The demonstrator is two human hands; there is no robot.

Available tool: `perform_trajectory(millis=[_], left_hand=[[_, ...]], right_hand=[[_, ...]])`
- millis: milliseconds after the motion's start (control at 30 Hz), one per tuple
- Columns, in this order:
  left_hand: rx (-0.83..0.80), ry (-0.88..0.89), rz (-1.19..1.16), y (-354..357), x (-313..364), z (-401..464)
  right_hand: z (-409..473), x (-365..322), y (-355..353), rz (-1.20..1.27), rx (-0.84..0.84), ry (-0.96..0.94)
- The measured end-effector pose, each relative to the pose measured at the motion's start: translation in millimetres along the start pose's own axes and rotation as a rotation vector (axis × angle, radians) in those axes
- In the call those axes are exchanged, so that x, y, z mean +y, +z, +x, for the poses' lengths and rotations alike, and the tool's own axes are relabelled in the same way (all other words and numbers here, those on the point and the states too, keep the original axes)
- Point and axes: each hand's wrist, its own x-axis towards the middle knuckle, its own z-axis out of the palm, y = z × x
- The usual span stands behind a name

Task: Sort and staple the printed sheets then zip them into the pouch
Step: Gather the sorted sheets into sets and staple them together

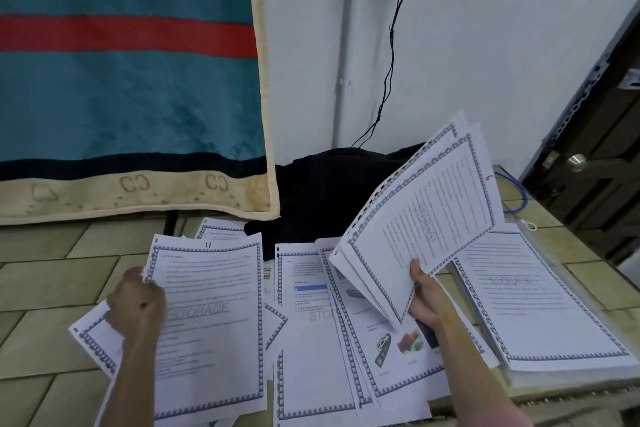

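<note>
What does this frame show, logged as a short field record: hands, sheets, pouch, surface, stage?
left hand: grips the left edge of a single bordered STORAGE sheet
right hand: holds a raised fan of bordered printed sheets
loose sheets: spread overlapping between the hands
clear plastic zip pouch: at right, under another STORAGE page
surface: tiled tabletop
stage: sorting; stapler not seen

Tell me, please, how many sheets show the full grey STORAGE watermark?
3: the sheet gripped by the left hand, the top sheet of the bundle in the right hand, and the sheet on the pouch. Overlapped sheets may hide more.
</note>
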Motion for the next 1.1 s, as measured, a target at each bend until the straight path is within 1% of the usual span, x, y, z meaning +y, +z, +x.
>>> perform_trajectory(millis=[67, 100, 133, 167, 233, 300, 333, 367, 433, 500, 533, 633, 700, 767, 867, 967, 1033, 1100], left_hand=[[0.05, 0.119, 0.075, 4.8, 9.4, -8.8], [0.027, 0.21, 0.042, 10.3, 16.5, -17.2], [-0.062, 0.277, -0.056, 16.2, 28.1, -29.5], [-0.216, 0.29, -0.202, 23.1, 41.4, -43.9], [-0.569, 0.185, -0.437, 37.6, 66.2, -75.1], [-0.836, 0.094, -0.46, 58.5, 84.1, -99.8], [-0.926, 0.074, -0.459, 66.3, 93.1, -109.5], [-0.972, 0.064, -0.474, 74.7, 101.7, -118.8], [-0.934, 0.12, -0.379, 85.2, 117.8, -131.2], [-0.842, 0.183, -0.24, 91.8, 128.1, -138.2], [-0.824, 0.21, -0.204, 92.3, 130.0, -141.0], [-0.838, 0.248, -0.305, 94.3, 131.0, -143.6], [-0.829, 0.184, -0.404, 89.2, 126.6, -137.7], [-0.774, 0.181, -0.447, 79.1, 118.8, -123.4], [-0.701, 0.148, -0.483, 60.5, 99.5, -92.4], [-0.706, 0.092, -0.53, 43.8, 77.2, -61.8], [-0.727, 0.043, -0.584, 30.4, 65.1, -45.9], [-0.726, 0.035, -0.587, 20.0, 52.8, -33.4]], right_hand=[[0.8, 0.6, 0.1, 0.028, -0.027, -0.012], [0.2, 0.5, 0.6, 0.025, -0.029, -0.019], [0.4, 0.9, 0.8, 0.011, -0.036, -0.015], [0.8, 0.6, 1.4, 0.004, -0.027, -0.012], [2.8, 1.2, 0.7, 0.005, 0.005, -0.012], [2.7, 2.5, 0.3, -0.001, 0.028, -0.007], [3.3, 3.1, -0.7, -0.004, 0.028, -0.011], [1.6, 3.2, 1.2, -0.011, 0.021, -0.014], [-1.6, 3.0, 6.0, -0.013, -0.001, -0.007], [-3.8, 1.6, 9.0, -0.007, -0.01, -0.006], [-4.4, 1.0, 8.9, 0.006, -0.01, -0.009], [-6.5, -3.2, 2.6, 0.064, 0.042, -0.016], [-9.5, -5.7, -1.5, 0.074, 0.07, -0.04], [-10.8, -9.6, -4.8, 0.121, 0.055, -0.092], [-12.7, -12.3, -6.8, 0.145, 0.013, -0.113], [-11.7, -11.1, -9.7, 0.192, -0.006, -0.111], [-12.6, -9.3, -7.8, 0.162, -0.024, -0.111], [-14.0, -8.6, -5.3, 0.116, -0.036, -0.105]])
